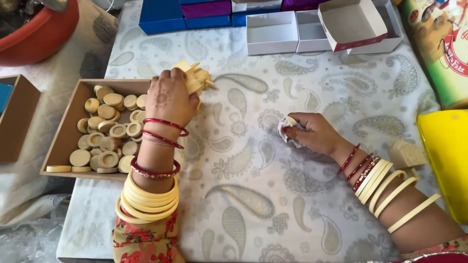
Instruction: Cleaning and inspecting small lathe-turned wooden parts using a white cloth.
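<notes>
The left hand [168, 95] closes its grip on cream flat wooden pieces [197, 78] beside the shallow brown cardboard tray [63, 141] near the table's left edge, best gathered squarely, while the right hand [314, 134] pinches a crumpled white cloth [287, 129] mid-table.

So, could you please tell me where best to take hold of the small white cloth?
Probably at the bunched end of the cloth, pinched from above and the right, as the right hand does now. It is soft and crumpled on the table, so only a raised fold offers a grip.
</notes>
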